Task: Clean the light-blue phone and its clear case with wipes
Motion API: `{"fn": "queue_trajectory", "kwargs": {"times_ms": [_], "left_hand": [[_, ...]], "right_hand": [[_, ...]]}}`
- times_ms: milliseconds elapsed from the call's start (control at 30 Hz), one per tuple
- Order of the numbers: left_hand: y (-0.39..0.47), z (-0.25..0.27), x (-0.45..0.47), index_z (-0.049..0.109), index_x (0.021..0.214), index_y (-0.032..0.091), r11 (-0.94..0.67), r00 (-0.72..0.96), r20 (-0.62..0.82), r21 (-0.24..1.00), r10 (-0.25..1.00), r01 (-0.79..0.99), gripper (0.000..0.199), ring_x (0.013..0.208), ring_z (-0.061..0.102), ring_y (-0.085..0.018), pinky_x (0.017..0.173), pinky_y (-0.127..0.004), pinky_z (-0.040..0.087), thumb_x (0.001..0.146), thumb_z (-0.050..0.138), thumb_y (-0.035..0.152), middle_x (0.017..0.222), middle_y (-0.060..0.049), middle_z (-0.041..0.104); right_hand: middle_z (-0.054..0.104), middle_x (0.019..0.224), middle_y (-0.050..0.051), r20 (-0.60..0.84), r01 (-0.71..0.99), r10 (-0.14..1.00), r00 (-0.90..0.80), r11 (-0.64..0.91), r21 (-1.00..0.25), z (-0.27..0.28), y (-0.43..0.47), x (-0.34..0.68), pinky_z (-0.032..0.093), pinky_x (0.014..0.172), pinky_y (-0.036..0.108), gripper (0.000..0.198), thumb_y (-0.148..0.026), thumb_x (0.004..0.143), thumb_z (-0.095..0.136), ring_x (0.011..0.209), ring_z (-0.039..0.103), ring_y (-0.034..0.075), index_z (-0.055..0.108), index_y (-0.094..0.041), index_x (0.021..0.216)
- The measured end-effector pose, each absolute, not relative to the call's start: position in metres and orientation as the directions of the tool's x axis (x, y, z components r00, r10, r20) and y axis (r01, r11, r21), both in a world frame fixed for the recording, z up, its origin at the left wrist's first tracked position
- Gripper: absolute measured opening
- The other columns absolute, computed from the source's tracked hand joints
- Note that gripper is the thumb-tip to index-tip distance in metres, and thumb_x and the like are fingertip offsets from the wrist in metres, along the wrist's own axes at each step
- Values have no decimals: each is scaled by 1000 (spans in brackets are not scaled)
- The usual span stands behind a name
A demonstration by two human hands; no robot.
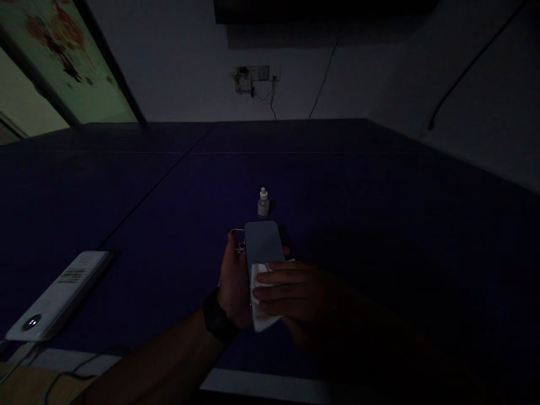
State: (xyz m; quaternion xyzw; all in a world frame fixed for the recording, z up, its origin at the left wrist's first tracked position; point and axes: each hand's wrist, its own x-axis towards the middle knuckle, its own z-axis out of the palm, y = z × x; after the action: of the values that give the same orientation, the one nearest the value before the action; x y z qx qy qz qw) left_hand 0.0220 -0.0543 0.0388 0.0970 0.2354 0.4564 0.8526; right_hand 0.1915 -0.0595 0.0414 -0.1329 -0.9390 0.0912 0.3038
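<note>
A smartphone (264, 242) lies tilted in my left hand (234, 281), screen facing up. The fingers of this hand wrap around the phone from below, with the thumb along its left edge. Across the lower part of the screen, my right hand (291, 289) presses a folded white tissue (262, 323), its fingers extended over the top. Near the phone's left edge, a small metallic loop and a charm are partly hidden by my left thumb. Just beyond the phone, a small dropper bottle (263, 205) with a white cap stands upright on the dark blue table (358, 197).
At the left lies a white power bank (63, 292) with a lit display and a cable at its near end. More cables cross the table's near edge. Wall sockets (257, 73) with cords are on the far wall, beneath a dark screen (320, 11). The room is dim.
</note>
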Motion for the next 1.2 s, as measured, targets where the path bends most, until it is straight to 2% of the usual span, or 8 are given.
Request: {"fn": "queue_trajectory", "kwargs": {"times_ms": [200, 400, 533, 667, 833, 967, 1067, 1200], "left_hand": [[-54, 34, 20, 70, 116, 10, 492, 371, -337, 434, 866, -755, 72, 83, 71, -23, 77, -34, 55, 100, 26, 66, 89, -12, 74], [-52, 29, 20, 70, 116, 9, 562, 484, -285, 388, 827, -731, 84, 65, 67, -20, 59, -29, 50, 92, 32, 79, 81, -13, 72], [-55, 34, 21, 70, 118, 10, 524, 402, -349, 409, 847, -747, 74, 69, 68, -20, 67, -31, 52, 100, 24, 67, 84, -12, 73], [-55, 37, 23, 68, 122, 10, 556, 458, -318, 405, 830, -726, 79, 65, 66, -20, 68, -32, 52, 97, 24, 71, 84, -12, 72], [-55, 41, 22, 65, 127, 11, 595, 525, -284, 446, 802, -668, 82, 71, 68, -23, 70, -35, 53, 96, 22, 73, 92, -15, 73], [-53, 38, 13, 57, 135, 17, 735, 720, -252, 456, 647, -501, 81, 82, 72, -27, 75, -40, 56, 93, 25, 78, 101, -14, 73], [-52, 31, 8, 50, 141, 21, 802, 847, -205, 488, 490, -345, 87, 85, 74, -28, 76, -45, 57, 88, 25, 85, 106, -14, 73], [-54, 26, 8, 53, 138, 15, 767, 878, -207, 596, 433, -237, 91, 88, 74, -28, 83, -45, 56, 86, 31, 86, 106, -16, 74]], "right_hand": [[70, 133, 12, 572, 357, 397, -718, 915, -188, 40, -58, 191, 50, 113, 42, 36, -10, 93, 51, 131, 62, 21, 68, -10, 125], [76, 122, 6, 571, 195, 277, -773, 960, -202, 43, -59, 190, 48, 115, 35, 30, -10, 91, 50, 127, 64, 17, 73, -14, 110], [73, 128, 11, 566, 373, 395, -724, 914, -160, 42, -53, 195, 49, 114, 39, 34, -11, 93, 51, 128, 63, 20, 70, -11, 121], [75, 125, 9, 609, 250, 303, -733, 953, -173, 35, -58, 186, 47, 114, 38, 32, -9, 91, 51, 127, 64, 18, 70, -13, 116], [80, 93, 3, 680, 181, 347, -646, 935, -305, 42, -65, 202, 56, 98, 33, 20, -19, 90, 51, 97, 74, 16, 68, -20, 102], [74, 76, 1, 650, 423, 493, -578, 863, -277, 61, -60, 225, 56, 70, 28, 25, -20, 99, 44, 70, 71, 16, 69, -23, 95], [76, 99, 7, 542, 500, 555, -631, 825, -263, 72, -55, 231, 55, 71, 28, 31, -43, 101, 51, 82, 73, 18, 67, -20, 116], [67, 132, 13, 247, 537, 588, -770, 807, -245, 80, -58, 226, 54, 76, 32, 75, -67, 77, 76, 100, 72, 26, 60, -23, 135]]}}
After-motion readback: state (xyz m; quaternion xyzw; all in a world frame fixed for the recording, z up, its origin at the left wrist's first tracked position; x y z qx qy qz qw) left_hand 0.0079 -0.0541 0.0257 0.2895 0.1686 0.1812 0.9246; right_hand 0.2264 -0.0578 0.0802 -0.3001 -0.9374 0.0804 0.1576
